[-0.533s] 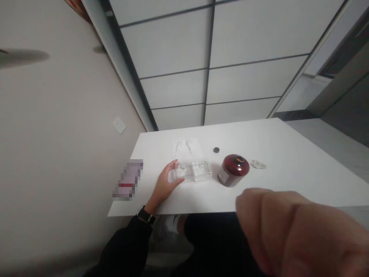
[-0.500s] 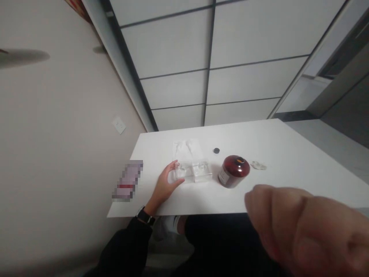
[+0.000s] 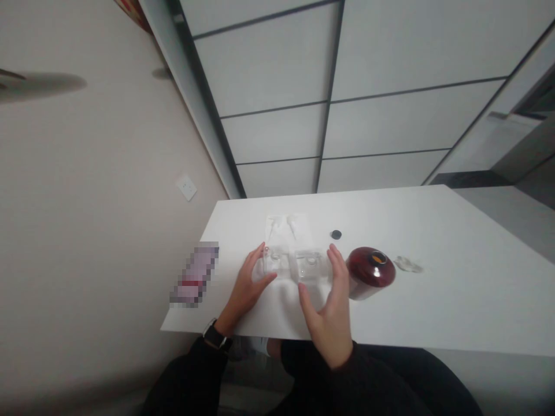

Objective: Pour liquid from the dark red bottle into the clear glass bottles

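Two small clear glass containers [image 3: 295, 263] stand side by side on the white table [image 3: 433, 289]. My left hand [image 3: 249, 283] cups the left one, fingers curled round its side. My right hand [image 3: 329, 312] reaches the right container, fingers spread and touching its right side, thumb stretched toward its front. Just right of that hand stands a dark red jar [image 3: 372, 271] with an open top.
A clear plastic packet [image 3: 288, 226] lies behind the containers. A small black cap [image 3: 335, 234] sits behind the jar, and a clear lid-like piece [image 3: 408, 265] lies to its right. A blurred-out flat item [image 3: 195, 274] rests at the table's left edge. A wall stands on the left.
My right hand has dropped from close in front of the camera down to the table and now touches the right glass container. The view shifted slightly. My left hand stays put.
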A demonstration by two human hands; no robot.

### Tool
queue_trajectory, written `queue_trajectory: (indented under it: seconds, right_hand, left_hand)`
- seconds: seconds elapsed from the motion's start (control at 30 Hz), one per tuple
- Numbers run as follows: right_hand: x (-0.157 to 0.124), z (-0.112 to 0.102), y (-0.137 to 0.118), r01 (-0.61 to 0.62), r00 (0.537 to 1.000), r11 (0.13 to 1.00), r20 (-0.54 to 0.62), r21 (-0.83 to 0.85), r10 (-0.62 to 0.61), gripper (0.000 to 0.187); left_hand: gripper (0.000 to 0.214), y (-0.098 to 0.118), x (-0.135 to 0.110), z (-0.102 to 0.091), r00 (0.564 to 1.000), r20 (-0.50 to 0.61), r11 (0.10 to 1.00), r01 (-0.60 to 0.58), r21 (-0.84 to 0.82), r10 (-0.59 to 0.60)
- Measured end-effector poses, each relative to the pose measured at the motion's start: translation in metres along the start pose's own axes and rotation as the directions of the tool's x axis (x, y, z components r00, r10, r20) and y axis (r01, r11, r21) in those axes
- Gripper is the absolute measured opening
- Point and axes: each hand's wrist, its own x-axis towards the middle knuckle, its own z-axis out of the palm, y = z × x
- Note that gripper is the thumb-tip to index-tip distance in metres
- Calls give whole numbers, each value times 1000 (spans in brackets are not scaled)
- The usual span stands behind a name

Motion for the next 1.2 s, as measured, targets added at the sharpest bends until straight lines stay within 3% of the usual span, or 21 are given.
queue_trajectory:
  seconds: [0.17, 0.47, 0.7, 0.87, 1.0, 1.1, 1.2]
  right_hand:
    - [-3, 18, 27, -130, 988, 991, 76, -44, 133, 90]
    - [4, 21, 46, -244, 966, 970, 88, 1, 243, 98]
    - [0, 12, 25, -194, 981, 976, 12, -100, 196, 86]
    - [-6, -7, -2, -197, 980, 976, 5, -90, 198, 89]
    - [-10, -15, -11, -222, 973, 971, 42, -92, 227, 94]
    - [-11, -17, -11, -221, 973, 970, 50, -107, 227, 94]
    - [-11, -18, -10, -219, 974, 969, 34, -118, 224, 93]
  left_hand:
    - [74, -4, -1, 1, 999, -16, 999, 39, -14, -40]
    - [78, 0, -3, 1, 998, -62, 998, -30, -54, 26]
    - [64, 30, -35, 11, 940, -186, 945, -245, 215, 286]
    - [80, 58, -67, 39, 970, -69, 967, -226, 116, 235]
    - [88, 67, -68, 53, 986, -7, 984, -168, 54, 168]
    - [78, 65, -60, 57, 979, -57, 981, -192, 39, 194]
    - [52, 63, -54, 59, 959, -116, 966, -255, 51, 259]
